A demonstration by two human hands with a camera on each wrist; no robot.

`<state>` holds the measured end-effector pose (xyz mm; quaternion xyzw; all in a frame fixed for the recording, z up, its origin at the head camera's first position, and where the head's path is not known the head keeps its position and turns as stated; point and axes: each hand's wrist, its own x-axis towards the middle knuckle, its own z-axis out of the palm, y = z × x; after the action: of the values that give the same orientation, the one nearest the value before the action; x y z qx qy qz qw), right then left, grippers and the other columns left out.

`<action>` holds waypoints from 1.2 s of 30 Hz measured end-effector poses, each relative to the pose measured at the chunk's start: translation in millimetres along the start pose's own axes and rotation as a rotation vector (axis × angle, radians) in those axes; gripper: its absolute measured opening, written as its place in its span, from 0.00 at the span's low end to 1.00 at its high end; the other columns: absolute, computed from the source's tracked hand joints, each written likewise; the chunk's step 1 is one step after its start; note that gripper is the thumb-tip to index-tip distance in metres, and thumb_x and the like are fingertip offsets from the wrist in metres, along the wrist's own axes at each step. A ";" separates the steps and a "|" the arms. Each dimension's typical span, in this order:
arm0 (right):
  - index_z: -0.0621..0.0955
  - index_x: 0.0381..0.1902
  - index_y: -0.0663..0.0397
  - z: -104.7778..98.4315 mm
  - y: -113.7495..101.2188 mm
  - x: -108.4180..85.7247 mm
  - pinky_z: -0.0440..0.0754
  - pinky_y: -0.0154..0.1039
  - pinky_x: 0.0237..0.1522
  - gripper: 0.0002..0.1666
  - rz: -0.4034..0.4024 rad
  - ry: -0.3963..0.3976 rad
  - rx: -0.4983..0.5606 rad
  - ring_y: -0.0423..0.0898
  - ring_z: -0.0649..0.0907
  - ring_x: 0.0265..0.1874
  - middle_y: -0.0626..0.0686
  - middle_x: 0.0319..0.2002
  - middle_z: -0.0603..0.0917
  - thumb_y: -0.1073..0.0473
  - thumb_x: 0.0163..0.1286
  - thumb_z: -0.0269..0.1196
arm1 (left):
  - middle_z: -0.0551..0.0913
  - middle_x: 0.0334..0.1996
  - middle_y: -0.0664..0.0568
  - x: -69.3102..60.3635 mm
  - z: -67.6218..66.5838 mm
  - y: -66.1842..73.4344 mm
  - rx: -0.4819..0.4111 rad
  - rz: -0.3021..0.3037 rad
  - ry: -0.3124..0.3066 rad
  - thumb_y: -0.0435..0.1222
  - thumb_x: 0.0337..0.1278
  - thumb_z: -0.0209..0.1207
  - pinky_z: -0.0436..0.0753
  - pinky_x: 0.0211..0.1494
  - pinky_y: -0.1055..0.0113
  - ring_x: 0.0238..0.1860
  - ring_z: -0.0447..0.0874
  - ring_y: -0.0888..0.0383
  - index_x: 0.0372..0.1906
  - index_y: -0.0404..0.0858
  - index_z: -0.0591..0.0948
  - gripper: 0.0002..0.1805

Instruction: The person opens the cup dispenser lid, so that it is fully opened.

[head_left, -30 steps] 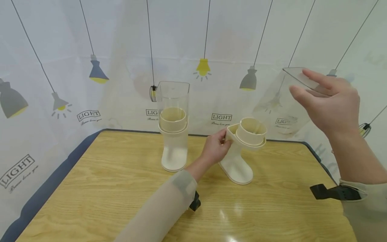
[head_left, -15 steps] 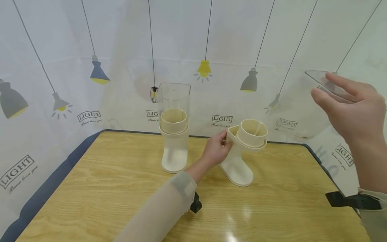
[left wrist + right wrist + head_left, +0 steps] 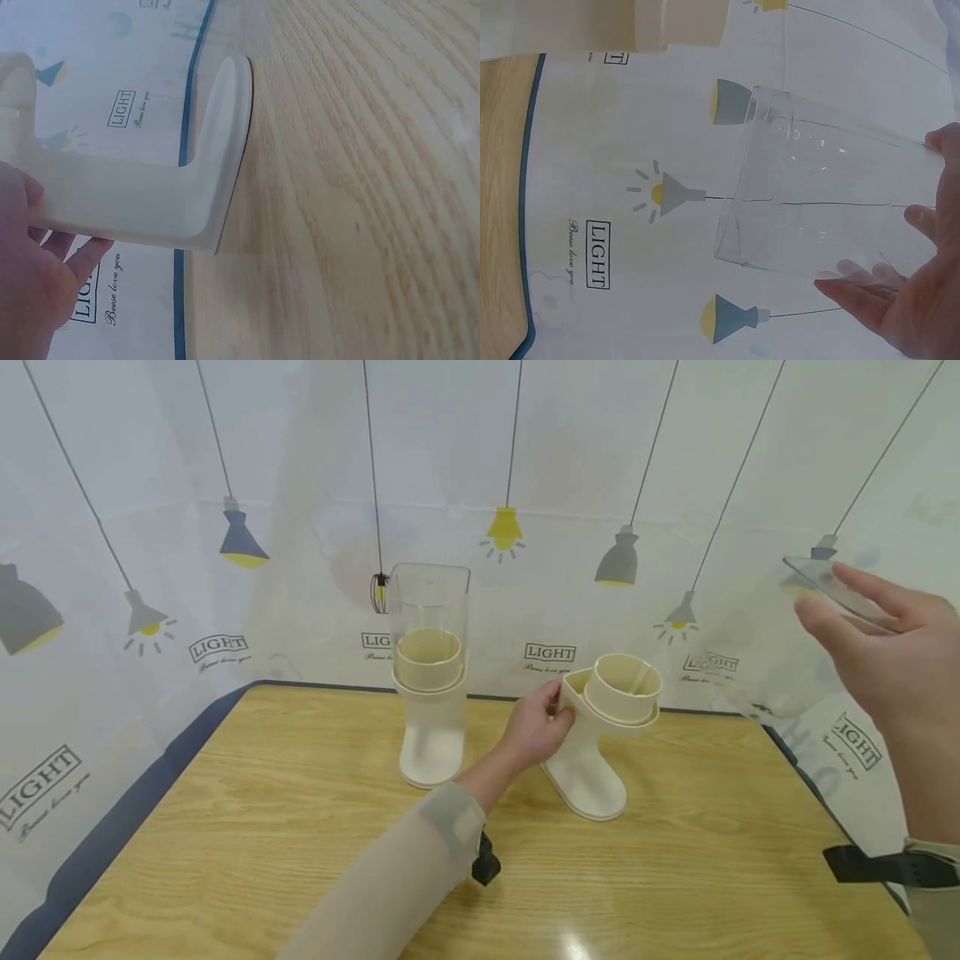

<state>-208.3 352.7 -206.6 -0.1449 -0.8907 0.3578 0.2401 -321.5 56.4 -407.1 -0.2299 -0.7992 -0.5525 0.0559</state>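
Observation:
My left hand [image 3: 536, 724] grips the upper back of a cream plastic stand [image 3: 588, 772] with a long rounded foot and a round collar on top. In the left wrist view the fingers wrap the column of this stand [image 3: 120, 195], whose foot rests on the table. Raised at the far right, my right hand [image 3: 892, 647] holds a clear plastic container by its upper end. The right wrist view shows this clear container [image 3: 817, 187] apart from the stand. A matching stand [image 3: 435, 735] to the left carries another clear container [image 3: 431, 597] around its collar.
The wooden table [image 3: 262, 852] has a dark blue edging along the back. Behind it hangs a white sheet [image 3: 315, 468] printed with lamps and the word LIGHT. Black straps sit on both wrists, the right strap [image 3: 885, 866] near the table's right edge.
My right hand has moved to the right and slightly down with the clear container, farther from the stand. The left hand and both stands keep their places.

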 end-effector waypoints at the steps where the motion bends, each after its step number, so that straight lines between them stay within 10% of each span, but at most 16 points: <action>1: 0.61 0.83 0.07 0.1 1.0 -0.6 0.64 0.71 0.85 0.39 0.005 -0.001 -0.012 0.56 0.67 0.85 0.45 0.91 0.49 0.28 0.77 0.58 | 0.89 0.64 0.42 -0.1 -0.1 0.3 -0.008 -0.001 -0.002 0.34 0.78 0.59 0.92 0.63 0.62 0.62 0.90 0.44 0.76 0.42 0.79 0.26; 10: 0.62 0.84 0.12 2.5 17.4 2.8 0.65 0.75 0.82 0.41 0.002 -0.009 -0.023 0.64 0.67 0.84 0.47 0.91 0.50 0.27 0.78 0.59 | 0.83 0.67 0.42 1.7 -2.9 0.9 -0.025 -0.022 -0.014 0.32 0.79 0.59 0.92 0.61 0.61 0.64 0.87 0.44 0.75 0.42 0.79 0.24; 17: 0.69 0.81 0.15 11.0 42.4 10.7 0.82 0.32 0.65 0.40 0.002 0.007 -0.032 0.49 0.75 0.80 0.34 0.89 0.50 0.28 0.74 0.65 | 0.86 0.66 0.44 3.1 -2.6 -0.4 -0.021 -0.047 0.015 0.32 0.79 0.61 0.93 0.63 0.58 0.64 0.89 0.43 0.74 0.43 0.79 0.24; 23: 0.67 0.84 0.19 19.9 56.8 16.2 0.81 0.61 0.74 0.44 0.014 -0.025 -0.054 0.59 0.73 0.81 0.43 0.91 0.45 0.25 0.74 0.63 | 0.84 0.69 0.44 5.4 -2.6 -1.8 -0.033 -0.060 0.026 0.29 0.79 0.59 0.89 0.70 0.57 0.67 0.87 0.44 0.74 0.41 0.77 0.24; 27: 0.68 0.85 0.25 27.4 69.2 20.8 0.88 0.40 0.52 0.46 -0.004 -0.043 -0.061 0.68 0.73 0.79 0.53 0.91 0.47 0.25 0.74 0.64 | 0.84 0.69 0.43 8.4 -3.7 -3.2 -0.048 -0.070 0.034 0.29 0.79 0.59 0.87 0.72 0.57 0.68 0.86 0.45 0.74 0.40 0.76 0.24; 36: 0.67 0.86 0.31 43.7 99.4 29.7 0.75 0.28 0.40 0.48 -0.011 -0.097 -0.055 0.73 0.73 0.78 0.61 0.90 0.50 0.25 0.74 0.64 | 0.87 0.65 0.40 15.3 -4.9 -8.1 -0.044 -0.070 0.043 0.32 0.80 0.61 0.92 0.65 0.55 0.62 0.90 0.41 0.74 0.43 0.79 0.23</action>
<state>-248.0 410.5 -294.7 -0.1292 -0.9116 0.3384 0.1943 -339.3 54.3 -407.0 -0.1911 -0.7931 -0.5762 0.0488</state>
